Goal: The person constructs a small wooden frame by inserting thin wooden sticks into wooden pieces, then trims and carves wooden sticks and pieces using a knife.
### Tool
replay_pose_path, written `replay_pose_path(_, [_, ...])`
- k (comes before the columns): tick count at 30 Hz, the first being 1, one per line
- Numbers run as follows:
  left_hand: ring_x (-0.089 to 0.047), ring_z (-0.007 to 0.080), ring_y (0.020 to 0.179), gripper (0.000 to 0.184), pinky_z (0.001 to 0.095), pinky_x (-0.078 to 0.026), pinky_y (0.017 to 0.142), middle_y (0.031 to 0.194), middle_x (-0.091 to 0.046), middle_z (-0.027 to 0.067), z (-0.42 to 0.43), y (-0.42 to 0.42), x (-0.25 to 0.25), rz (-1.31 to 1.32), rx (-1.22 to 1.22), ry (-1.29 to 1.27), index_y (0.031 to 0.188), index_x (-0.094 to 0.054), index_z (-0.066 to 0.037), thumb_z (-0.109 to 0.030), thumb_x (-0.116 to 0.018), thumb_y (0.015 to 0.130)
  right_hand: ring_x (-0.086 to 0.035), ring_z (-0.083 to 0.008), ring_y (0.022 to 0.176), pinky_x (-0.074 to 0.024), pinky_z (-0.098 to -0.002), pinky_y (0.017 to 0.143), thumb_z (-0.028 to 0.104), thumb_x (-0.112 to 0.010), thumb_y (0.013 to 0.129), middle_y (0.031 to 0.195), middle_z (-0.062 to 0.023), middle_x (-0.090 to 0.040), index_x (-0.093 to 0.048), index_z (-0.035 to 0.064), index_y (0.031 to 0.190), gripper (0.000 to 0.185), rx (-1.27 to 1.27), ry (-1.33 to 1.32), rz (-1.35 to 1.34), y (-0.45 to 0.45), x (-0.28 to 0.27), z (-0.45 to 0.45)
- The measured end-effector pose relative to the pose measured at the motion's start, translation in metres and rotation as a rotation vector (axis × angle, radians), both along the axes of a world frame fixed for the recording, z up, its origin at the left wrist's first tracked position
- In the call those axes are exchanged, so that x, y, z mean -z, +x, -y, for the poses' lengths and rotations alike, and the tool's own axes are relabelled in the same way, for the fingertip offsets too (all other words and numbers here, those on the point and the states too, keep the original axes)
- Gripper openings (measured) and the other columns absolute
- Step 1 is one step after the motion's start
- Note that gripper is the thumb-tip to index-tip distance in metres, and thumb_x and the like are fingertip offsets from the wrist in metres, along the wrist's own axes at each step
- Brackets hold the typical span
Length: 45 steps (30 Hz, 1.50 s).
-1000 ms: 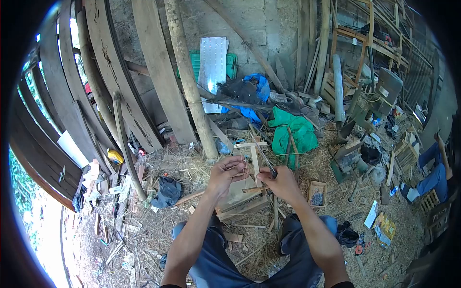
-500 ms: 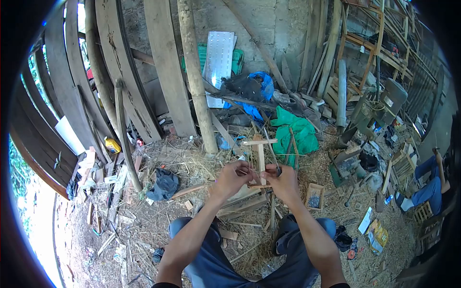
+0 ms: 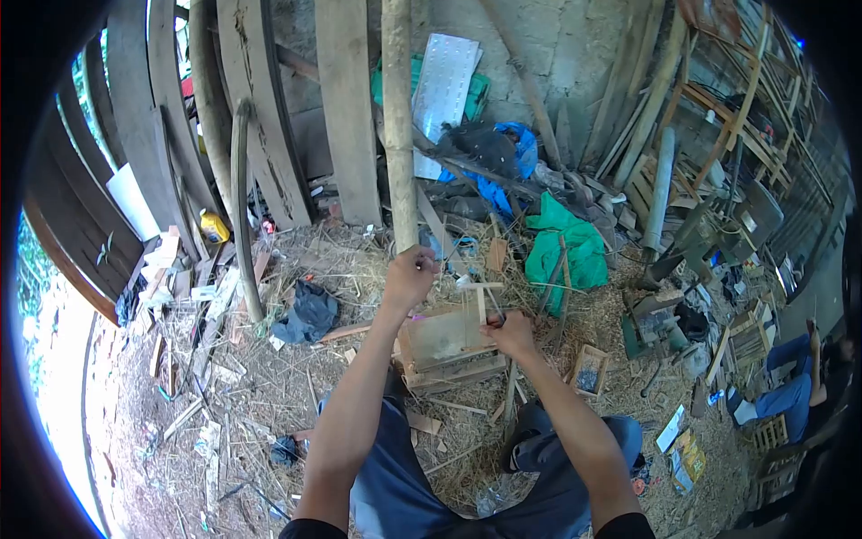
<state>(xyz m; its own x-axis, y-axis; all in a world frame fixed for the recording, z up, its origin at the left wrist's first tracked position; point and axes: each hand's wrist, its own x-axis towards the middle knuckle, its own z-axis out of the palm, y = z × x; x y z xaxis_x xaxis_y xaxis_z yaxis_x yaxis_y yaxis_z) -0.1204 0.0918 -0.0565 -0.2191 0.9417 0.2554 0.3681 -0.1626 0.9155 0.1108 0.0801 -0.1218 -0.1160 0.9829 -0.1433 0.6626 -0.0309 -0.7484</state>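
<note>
My right hand [image 3: 510, 334] is closed on a small frame of pale wooden strips [image 3: 481, 304], held above a low wooden bench [image 3: 440, 337]. A slim tool with a dark handle [image 3: 495, 318] also sits in that hand; its kind is unclear. My left hand [image 3: 410, 280] is raised up and left of the frame, apart from it. Its fingers are curled together, and whatever they pinch is too small to make out.
A small wooden box of nails [image 3: 588, 370] lies right of the bench. Green sheeting [image 3: 566, 247] and a wooden post [image 3: 400, 135] stand beyond. Black plastic [image 3: 308, 312] and wood scraps litter the ground. Another person [image 3: 795, 373] sits at far right.
My left hand has left the wooden frame and moved up and to the left. The right hand keeps its hold, slightly lower. The view has shifted, and more of the bench shows.
</note>
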Motion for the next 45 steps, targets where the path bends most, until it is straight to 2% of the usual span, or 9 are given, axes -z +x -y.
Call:
replay_pose_path(5, [-0.069,0.0256,0.074,0.024,0.0369,-0.053,0.067,0.078,-0.068,0.0184,-0.007,-0.020,0.040,-0.452,-0.076,-0.132,0.099,-0.067,-0.002,-0.015,-0.061,0.080,-0.067,-0.0238,0.073,-0.0531,-0.0377,0.070,0.016,-0.079,0.071,0.081,-0.0090,-0.069,-0.068,0.0010,0.089,0.026,-0.068,0.002,-0.010,-0.027,0.092,-0.023])
replay_pose_path(12, [-0.069,0.0285,0.080,0.020,0.0374,-0.053,0.073,0.082,-0.068,0.0174,-0.011,-0.029,0.054,-0.400,-0.020,-0.205,0.093,-0.070,-0.006,-0.017,-0.061,0.079,-0.066,-0.0321,0.068,-0.0522,-0.0424,0.066,0.026,-0.072,0.079,0.072,-0.0160,-0.067,-0.067,0.0011,0.085,0.026,-0.038,0.173,0.015,-0.034,0.129,-0.030])
replay_pose_path(15, [-0.069,0.0281,0.082,0.020,0.0362,-0.054,0.074,0.085,-0.069,0.0158,-0.012,-0.028,0.065,-0.418,0.012,-0.248,0.093,-0.071,-0.008,-0.017,-0.060,0.079,-0.066,-0.0345,0.069,-0.0521,-0.0436,0.066,0.031,-0.070,0.080,0.072,-0.0168,-0.067,-0.067,0.0008,0.085,0.031,0.232,0.173,0.055,-0.022,0.086,-0.008])
replay_pose_path(19, [-0.067,0.0304,0.089,0.021,0.0388,-0.052,0.081,0.094,-0.068,0.0169,-0.028,-0.016,0.097,-0.441,0.061,-0.339,0.094,-0.071,-0.009,-0.017,-0.057,0.080,-0.066,-0.0361,0.074,-0.0520,-0.0438,0.070,0.034,-0.069,0.081,0.074,-0.0188,-0.067,-0.067,0.0005,0.088,0.034,0.227,0.089,0.269,-0.003,0.102,0.016])
replay_pose_path(22, [-0.065,0.0325,0.093,0.022,0.0407,-0.051,0.084,0.099,-0.067,0.0178,-0.034,-0.002,0.104,-0.544,0.160,-0.355,0.093,-0.071,-0.008,-0.017,-0.055,0.080,-0.067,-0.0368,0.078,-0.0517,-0.0437,0.074,0.037,-0.068,0.082,0.078,-0.0204,-0.067,-0.067,0.0002,0.090,0.037,0.194,0.192,-0.026,-0.014,0.126,0.019])
replay_pose_path(24, [-0.064,0.0338,0.095,0.022,0.0415,-0.050,0.085,0.101,-0.066,0.0180,-0.035,0.001,0.108,-0.573,0.221,-0.314,0.093,-0.071,-0.008,-0.016,-0.055,0.080,-0.067,-0.0195,0.066,-0.0508,-0.0331,0.063,0.043,-0.067,0.084,0.065,-0.0094,-0.065,-0.065,0.0014,0.089,0.042,0.280,0.047,-0.136,-0.022,0.124,0.023])
replay_pose_path(33, [-0.060,0.0355,0.105,0.028,0.0389,-0.048,0.093,0.110,-0.064,0.0197,-0.025,0.000,0.098,-0.675,0.424,-0.559,0.102,-0.068,-0.009,-0.016,-0.057,0.078,-0.062,-0.0140,0.070,-0.0492,-0.0321,0.067,0.026,-0.069,0.086,0.078,-0.0073,-0.067,-0.064,-0.0017,0.090,0.029,0.206,-0.160,-0.492,-0.010,0.144,0.017])
replay_pose_path(43, [-0.063,0.0307,0.099,0.029,0.0374,-0.049,0.084,0.104,-0.066,0.0150,-0.024,-0.006,0.103,-0.706,0.524,-0.539,0.104,-0.065,-0.007,-0.014,-0.054,0.078,-0.066,-0.0222,0.084,-0.0495,-0.0377,0.076,0.024,-0.063,0.088,0.080,-0.0132,-0.065,-0.057,-0.0017,0.103,0.030,0.246,-0.174,-0.332,0.010,0.112,0.032])
replay_pose_path(45, [-0.064,0.0296,0.096,0.027,0.0368,-0.050,0.081,0.100,-0.067,0.0148,-0.022,-0.006,0.094,-0.657,0.507,-0.538,0.103,-0.065,-0.006,-0.015,-0.055,0.079,-0.065,-0.0284,0.083,-0.0494,-0.0405,0.077,0.027,-0.061,0.089,0.082,-0.0173,-0.065,-0.055,-0.0041,0.103,0.034,0.272,0.070,-0.014,0.022,0.127,0.015])
